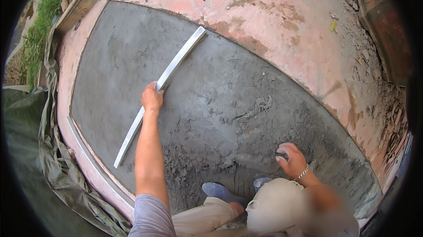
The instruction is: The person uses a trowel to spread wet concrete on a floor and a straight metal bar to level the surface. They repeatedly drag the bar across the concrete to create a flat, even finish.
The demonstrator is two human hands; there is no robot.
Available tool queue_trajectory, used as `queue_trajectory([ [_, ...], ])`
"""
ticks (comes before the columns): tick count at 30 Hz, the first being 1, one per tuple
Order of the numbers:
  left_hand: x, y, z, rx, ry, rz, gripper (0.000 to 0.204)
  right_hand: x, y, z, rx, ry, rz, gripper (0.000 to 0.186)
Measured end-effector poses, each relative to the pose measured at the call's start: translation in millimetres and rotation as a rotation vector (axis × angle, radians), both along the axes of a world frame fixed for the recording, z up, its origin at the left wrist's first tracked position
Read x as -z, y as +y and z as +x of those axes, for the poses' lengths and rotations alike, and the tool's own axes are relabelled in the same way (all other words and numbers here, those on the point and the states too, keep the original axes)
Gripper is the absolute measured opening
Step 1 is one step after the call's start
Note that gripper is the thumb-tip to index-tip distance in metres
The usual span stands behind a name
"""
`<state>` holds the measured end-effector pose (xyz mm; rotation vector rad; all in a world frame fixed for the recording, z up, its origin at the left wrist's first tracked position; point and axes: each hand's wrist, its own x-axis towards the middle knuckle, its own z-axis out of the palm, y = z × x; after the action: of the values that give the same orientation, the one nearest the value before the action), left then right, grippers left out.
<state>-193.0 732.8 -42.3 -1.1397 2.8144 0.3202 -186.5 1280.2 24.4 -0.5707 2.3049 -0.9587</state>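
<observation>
My left hand is closed around the middle of a long pale metal straightedge. The bar lies slantwise across a slab of wet grey mortar, its far end near the slab's far edge and its near end close to the left edge. Left of the bar the mortar looks fairly smooth. Nearer my feet it is rough and crumbly. Over that rough part, at the right, hovers my right hand, fingers curled but apart from the thumb, with nothing visible in it. A chain bracelet circles that wrist.
Pinkish, mortar-stained floor borders the slab. A crumpled dark green tarp runs along the left. Loose rubble lies at the right by a broken edge. My grey-covered shoe stands at the near side. Grass grows at the far left.
</observation>
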Motion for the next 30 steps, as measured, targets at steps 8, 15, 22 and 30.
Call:
queue_trajectory([
  [8,-2,47,-1,0.096,0.043,0.054,0.047,1,-7,-3,-0.02,-0.003,-0.035,0.026],
  [15,-2,82,5,0.183,0.117,0.086,0.04,-2,-10,-2,-0.005,-0.03,-0.018,0.026],
  [22,-1,103,13,0.235,0.135,0.081,0.039,2,-7,-1,-0.021,-0.008,-0.029,0.026],
  [30,-18,134,35,0.489,0.137,0.172,0.042,-2,-1,0,-0.002,0.008,-0.008,0.027],
])
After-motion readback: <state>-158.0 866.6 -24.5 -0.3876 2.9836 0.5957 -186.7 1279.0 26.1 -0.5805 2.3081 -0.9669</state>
